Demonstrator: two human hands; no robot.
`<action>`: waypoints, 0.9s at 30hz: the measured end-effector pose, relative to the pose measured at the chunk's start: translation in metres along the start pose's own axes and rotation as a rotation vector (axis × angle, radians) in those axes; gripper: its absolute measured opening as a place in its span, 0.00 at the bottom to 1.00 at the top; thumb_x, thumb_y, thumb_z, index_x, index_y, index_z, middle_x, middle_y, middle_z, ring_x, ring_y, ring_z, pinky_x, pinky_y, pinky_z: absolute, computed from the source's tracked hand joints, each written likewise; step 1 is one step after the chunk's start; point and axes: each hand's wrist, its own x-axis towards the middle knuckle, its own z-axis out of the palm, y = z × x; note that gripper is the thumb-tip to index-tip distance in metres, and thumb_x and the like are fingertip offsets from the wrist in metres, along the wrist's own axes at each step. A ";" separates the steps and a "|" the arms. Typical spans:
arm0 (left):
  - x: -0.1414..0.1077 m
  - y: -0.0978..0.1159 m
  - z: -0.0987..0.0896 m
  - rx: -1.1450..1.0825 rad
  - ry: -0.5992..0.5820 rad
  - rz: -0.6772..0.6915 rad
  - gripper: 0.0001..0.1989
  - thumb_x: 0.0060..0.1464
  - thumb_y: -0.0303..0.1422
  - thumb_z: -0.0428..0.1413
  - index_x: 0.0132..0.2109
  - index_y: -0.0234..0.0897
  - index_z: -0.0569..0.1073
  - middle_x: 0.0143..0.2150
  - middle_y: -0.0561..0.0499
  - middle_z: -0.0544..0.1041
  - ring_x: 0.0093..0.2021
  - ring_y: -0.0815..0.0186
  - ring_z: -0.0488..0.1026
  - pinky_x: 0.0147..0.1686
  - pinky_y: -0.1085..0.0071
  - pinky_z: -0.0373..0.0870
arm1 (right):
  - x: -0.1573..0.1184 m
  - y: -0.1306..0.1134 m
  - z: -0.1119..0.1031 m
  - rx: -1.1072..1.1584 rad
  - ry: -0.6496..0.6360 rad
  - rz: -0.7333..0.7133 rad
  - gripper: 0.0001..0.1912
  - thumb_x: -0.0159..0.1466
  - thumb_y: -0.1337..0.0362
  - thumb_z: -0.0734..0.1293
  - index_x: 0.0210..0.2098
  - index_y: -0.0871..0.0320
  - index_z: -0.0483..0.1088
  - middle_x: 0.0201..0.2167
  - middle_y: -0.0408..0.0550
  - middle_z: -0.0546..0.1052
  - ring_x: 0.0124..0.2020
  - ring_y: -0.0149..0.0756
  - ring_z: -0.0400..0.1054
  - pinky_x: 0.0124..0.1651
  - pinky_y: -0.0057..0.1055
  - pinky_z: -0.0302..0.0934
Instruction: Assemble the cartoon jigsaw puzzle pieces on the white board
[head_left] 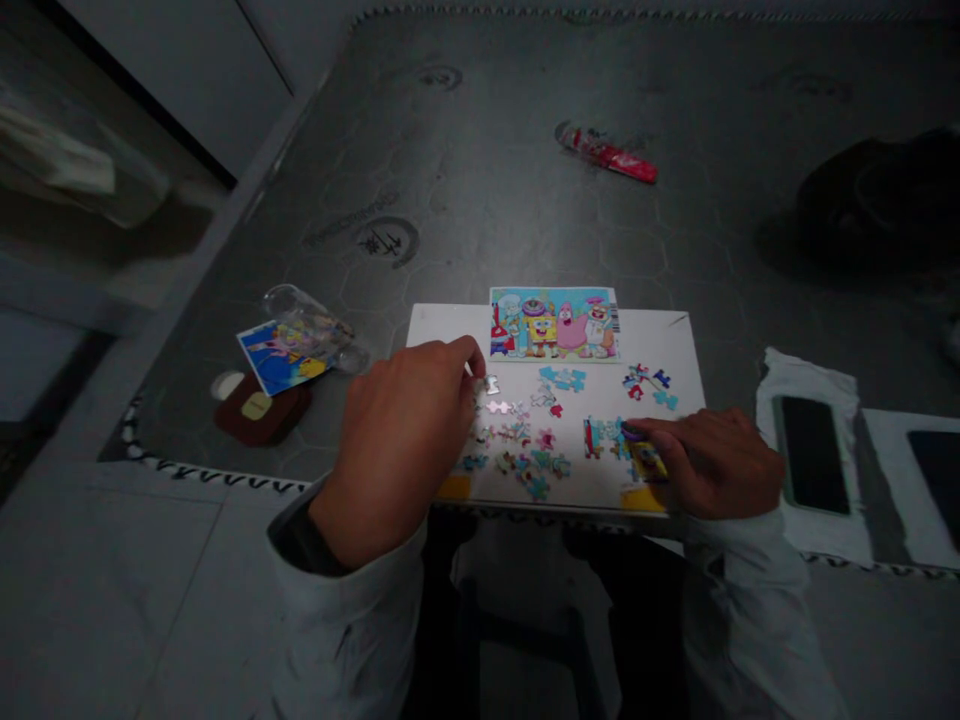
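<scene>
My left hand is bent over the left side of a white board, its thumb and forefinger closed at a small pale jigsaw piece. With the forefinger stretched out, my right hand touches a purple spot on a joined jigsaw section; its thumb is apart from that fingertip. Loose jigsaw pieces lie between the hands, some face up. Light blue pieces and a dark cluster sit farther up. A cartoon picture card rests at the board's far edge.
On the left lie a clear plastic bottle, a blue picture card and a brown case. A phone is on white paper at right. A red wrapper and a dark object are farther back.
</scene>
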 end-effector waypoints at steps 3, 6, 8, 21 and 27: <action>0.000 0.000 -0.001 -0.011 -0.013 0.011 0.16 0.71 0.32 0.51 0.55 0.45 0.82 0.47 0.44 0.87 0.43 0.54 0.82 0.43 0.63 0.72 | 0.000 0.001 -0.002 -0.029 0.004 -0.034 0.19 0.78 0.58 0.64 0.40 0.49 0.87 0.20 0.42 0.78 0.22 0.33 0.65 0.33 0.40 0.49; -0.001 0.000 -0.001 -0.018 -0.030 0.009 0.16 0.71 0.32 0.50 0.55 0.45 0.82 0.47 0.44 0.86 0.43 0.53 0.82 0.42 0.62 0.72 | 0.004 0.002 -0.003 -0.022 -0.002 -0.080 0.19 0.77 0.60 0.66 0.34 0.49 0.86 0.18 0.41 0.74 0.21 0.30 0.63 0.32 0.39 0.48; -0.001 -0.001 -0.002 -0.021 -0.034 0.011 0.16 0.71 0.32 0.50 0.55 0.46 0.82 0.47 0.44 0.86 0.44 0.52 0.82 0.41 0.62 0.71 | 0.006 0.003 -0.002 -0.016 0.022 -0.117 0.20 0.77 0.62 0.67 0.29 0.51 0.84 0.18 0.40 0.74 0.21 0.28 0.62 0.32 0.38 0.48; 0.000 0.000 0.001 -0.032 -0.004 -0.005 0.15 0.69 0.30 0.52 0.53 0.45 0.83 0.47 0.45 0.87 0.44 0.52 0.83 0.43 0.62 0.73 | 0.003 0.001 0.002 -0.043 0.012 -0.049 0.19 0.79 0.58 0.63 0.44 0.52 0.87 0.19 0.37 0.76 0.21 0.27 0.66 0.32 0.35 0.50; -0.001 0.000 0.002 -0.028 -0.004 0.013 0.16 0.67 0.28 0.52 0.52 0.44 0.83 0.48 0.45 0.87 0.45 0.51 0.83 0.44 0.62 0.73 | -0.001 0.001 0.003 -0.059 0.072 0.029 0.20 0.79 0.62 0.61 0.45 0.56 0.86 0.23 0.42 0.80 0.22 0.29 0.70 0.33 0.36 0.52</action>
